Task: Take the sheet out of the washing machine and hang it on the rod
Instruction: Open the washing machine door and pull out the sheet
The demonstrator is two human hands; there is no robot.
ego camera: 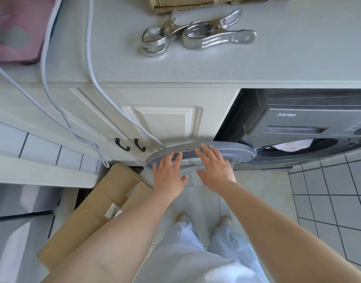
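A dark grey washing machine [298, 121] stands under the counter at the right. Its round grey door [232, 149] is swung open to the left. A white sheet [291, 144] shows inside the drum opening, next to dark fabric. My left hand [168, 176] and my right hand [214, 170] are side by side in front of the open door, fingers straight and spread, fingertips over the door's edge. Neither hand holds anything. No rod is in view.
Two large metal clamps [196, 35] lie on the pale counter [277, 64]. White cables [89, 64] hang over a white cabinet [165, 119]. A flat cardboard box [98, 211] leans on the floor at the left. My feet [204, 219] stand on tiled floor.
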